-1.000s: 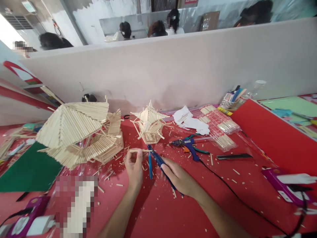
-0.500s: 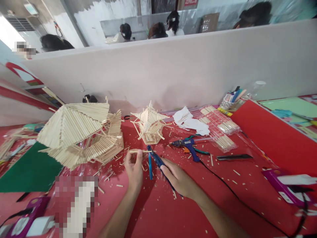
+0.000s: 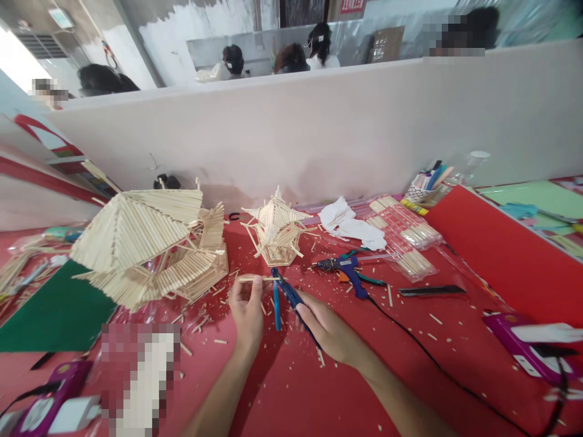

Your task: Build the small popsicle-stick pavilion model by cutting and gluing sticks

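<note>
My left hand (image 3: 246, 309) pinches a thin wooden stick (image 3: 255, 278) and holds it level above the red table (image 3: 296, 388). My right hand (image 3: 328, 328) grips blue-handled cutters (image 3: 286, 294), whose jaws sit at the stick's right end. Just behind them stands a small pagoda-like stick model (image 3: 275, 229). A large stick-built house with a pitched roof (image 3: 144, 243) stands to the left.
A blue glue gun (image 3: 342, 267) with a black cord lies right of my hands. Packs of sticks (image 3: 405, 233), white tissue (image 3: 348, 223), a pen cup (image 3: 426, 182), red and green sheets, and purple devices surround me. A partition wall rises behind; people sit beyond it.
Both hands keep their hold and barely move; the view has shifted slightly.
</note>
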`<state>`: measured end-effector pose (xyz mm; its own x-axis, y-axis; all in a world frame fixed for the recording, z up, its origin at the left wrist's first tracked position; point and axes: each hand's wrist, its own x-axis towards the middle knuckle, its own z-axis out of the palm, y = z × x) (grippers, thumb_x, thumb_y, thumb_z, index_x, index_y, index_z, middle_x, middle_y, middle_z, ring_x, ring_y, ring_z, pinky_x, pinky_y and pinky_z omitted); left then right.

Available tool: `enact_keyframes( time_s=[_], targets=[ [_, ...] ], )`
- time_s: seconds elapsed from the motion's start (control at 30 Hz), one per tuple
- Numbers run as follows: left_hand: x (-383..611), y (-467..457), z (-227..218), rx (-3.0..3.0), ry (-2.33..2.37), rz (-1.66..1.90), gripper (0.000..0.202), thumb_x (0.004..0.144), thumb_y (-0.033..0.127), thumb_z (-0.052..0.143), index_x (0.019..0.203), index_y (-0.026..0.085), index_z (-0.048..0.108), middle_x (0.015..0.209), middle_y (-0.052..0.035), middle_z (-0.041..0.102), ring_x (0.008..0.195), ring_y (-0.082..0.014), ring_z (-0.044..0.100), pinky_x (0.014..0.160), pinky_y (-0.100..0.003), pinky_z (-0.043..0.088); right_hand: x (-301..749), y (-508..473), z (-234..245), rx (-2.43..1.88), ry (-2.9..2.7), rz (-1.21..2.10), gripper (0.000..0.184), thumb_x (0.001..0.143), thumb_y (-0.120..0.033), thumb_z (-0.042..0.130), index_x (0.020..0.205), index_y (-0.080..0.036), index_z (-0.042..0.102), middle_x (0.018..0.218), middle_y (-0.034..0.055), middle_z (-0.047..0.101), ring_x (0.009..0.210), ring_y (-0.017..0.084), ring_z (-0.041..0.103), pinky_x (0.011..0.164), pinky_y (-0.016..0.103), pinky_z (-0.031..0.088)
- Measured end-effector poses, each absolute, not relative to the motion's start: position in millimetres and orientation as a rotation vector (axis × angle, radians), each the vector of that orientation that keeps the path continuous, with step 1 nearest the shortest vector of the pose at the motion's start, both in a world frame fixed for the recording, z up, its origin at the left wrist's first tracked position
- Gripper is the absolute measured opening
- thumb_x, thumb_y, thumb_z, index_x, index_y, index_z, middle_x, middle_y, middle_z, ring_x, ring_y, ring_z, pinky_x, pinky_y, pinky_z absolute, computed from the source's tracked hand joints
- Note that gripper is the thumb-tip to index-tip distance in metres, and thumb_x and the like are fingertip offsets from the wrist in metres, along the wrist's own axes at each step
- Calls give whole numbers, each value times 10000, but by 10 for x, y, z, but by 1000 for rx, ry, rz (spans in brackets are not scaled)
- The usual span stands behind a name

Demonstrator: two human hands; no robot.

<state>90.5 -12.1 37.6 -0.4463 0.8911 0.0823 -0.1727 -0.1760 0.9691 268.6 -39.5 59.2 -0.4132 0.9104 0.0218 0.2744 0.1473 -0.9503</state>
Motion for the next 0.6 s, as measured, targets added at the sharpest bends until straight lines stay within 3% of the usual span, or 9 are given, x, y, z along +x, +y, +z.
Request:
enact_keyframes(
  time_s=[0.13,0.3,0.6],
  targets=[
    [910,-119,366,896,1279,1740,300,828,477,751,840,194,649,795,-6,696,746,-159,700,783,-304,589,2648,-412,509,-1181,-1742,1287,521,1073,-480,313,1513,-255,479,1439,82,606,1471,252,403,1227,492,289],
    [929,-115,383,900,1297,1760,313,831,482,745,834,188,638,791,-8,691,750,-163,700,791,-319,599,2610,-417,441,-1212,-1739,1224,499,1075,-459,316,1525,-295,456,1323,71,683,1367,259,529,1140,477,426],
    [924,-124,394,898,1290,1758,292,833,468,746,830,194,645,792,0,691,752,-157,697,791,-318,599,2595,-416,534,-1199,-1789,1175,514,1082,-458,282,1516,-257,471,1313,92,685,1251,253,613,1096,439,456]
  ],
)
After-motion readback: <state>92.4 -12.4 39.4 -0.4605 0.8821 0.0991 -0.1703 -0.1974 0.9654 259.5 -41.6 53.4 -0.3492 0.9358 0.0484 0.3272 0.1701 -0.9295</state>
